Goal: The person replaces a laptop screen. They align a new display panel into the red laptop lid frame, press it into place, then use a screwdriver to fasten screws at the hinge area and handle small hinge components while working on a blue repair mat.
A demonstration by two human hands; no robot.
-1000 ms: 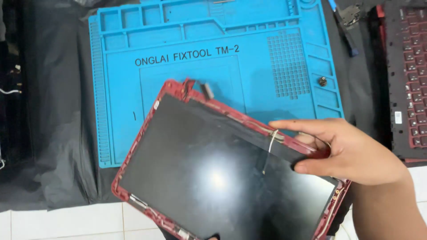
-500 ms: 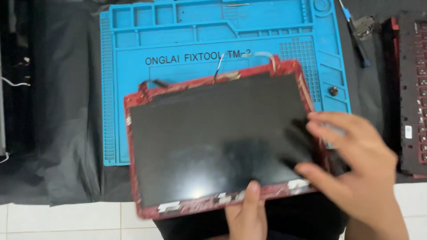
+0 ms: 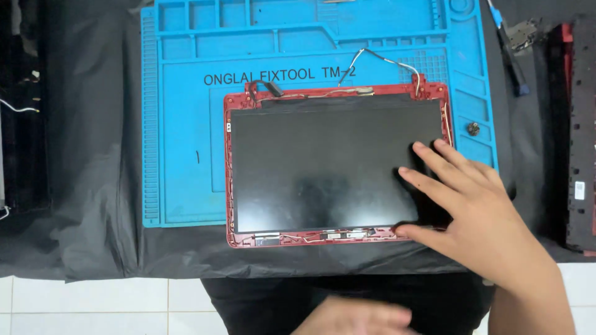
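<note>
My right hand is spread flat, fingers splayed wide, pressing on the right end of the laptop screen assembly, and it grips nothing. My thumb lies along the lower right corner of the assembly's red frame. The dark panel faces up, square to me, sitting on the blue repair mat, with its bottom edge hanging just past the mat's near edge onto the black cloth.

Thin wires loop off the top edge of the assembly and trail over the mat. A small screw sits in one of the mat's tray pockets, just right of the assembly's upper right corner. Further right of the assembly, off the mat, a blue-handled tool rests on the cloth, and beyond it the keyboard half of the laptop stands along the edge of view.

My left hand is low, below the assembly, blurred; whether its fingers are wide or curled, I can't tell. It touches nothing that I can make out.
</note>
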